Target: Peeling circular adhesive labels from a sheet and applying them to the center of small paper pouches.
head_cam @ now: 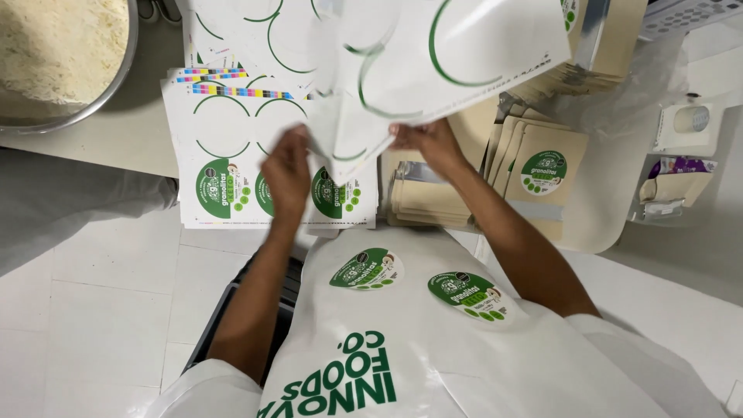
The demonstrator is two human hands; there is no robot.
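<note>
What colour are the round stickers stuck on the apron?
Green with white, on both stickers on the apron; seen in the head view.

Pale worktop [124, 143] — crowded

On it lie a stack of sticker sheets [224, 155], piles of tan pouches [534, 166], a steel bowl [116, 81] of pale shreds — and a small white box [685, 128].

Colours here are pretty much white and green. The sheet [433, 70] pinched in the fingertips of both hands is white with thin green ring outlines where labels came off. Just under the left hand [285, 174] the label sheets [224, 186] are white with round green labels plus a rainbow colour strip along the far edge. Beside the right hand [429, 143], tan pouches [542, 166], 1 with a green sticker. White apron [402, 340], 2 green stickers, green lettering.
</note>
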